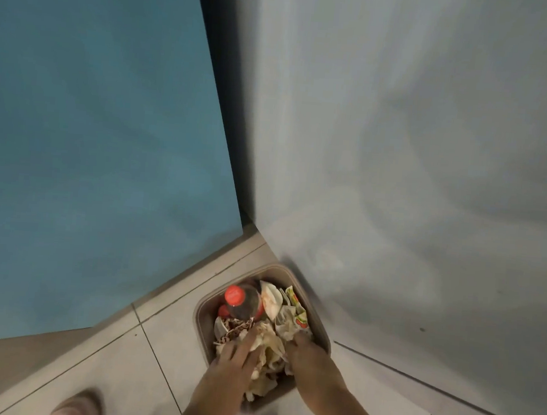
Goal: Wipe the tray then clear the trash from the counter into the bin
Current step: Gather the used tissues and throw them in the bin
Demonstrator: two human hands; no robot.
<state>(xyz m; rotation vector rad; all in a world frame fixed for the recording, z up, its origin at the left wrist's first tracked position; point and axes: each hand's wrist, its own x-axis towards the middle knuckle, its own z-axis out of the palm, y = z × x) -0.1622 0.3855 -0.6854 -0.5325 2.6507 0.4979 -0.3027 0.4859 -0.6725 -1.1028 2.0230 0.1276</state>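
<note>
Trash sits in the bin [202, 309] on the floor [163, 346], piled to approx. the rim. The crumpled paper [271, 344] on top looks light, soft and springy. It'd prob. squash w/ little effort, so it's best taken from above w/ flat palms, not pinched. A bottle [242, 300] w/ red cap (hard, slick plastic, I'd guess) lies at the far side, beside a printed wrapper [296, 310]. Both hands are on the paper, close together. My left hand [238, 352] lies spread, fingers fairly straight. The right hand [306, 350] has its fingertips sunk in the heap, so I can't tell if they grip.
</note>
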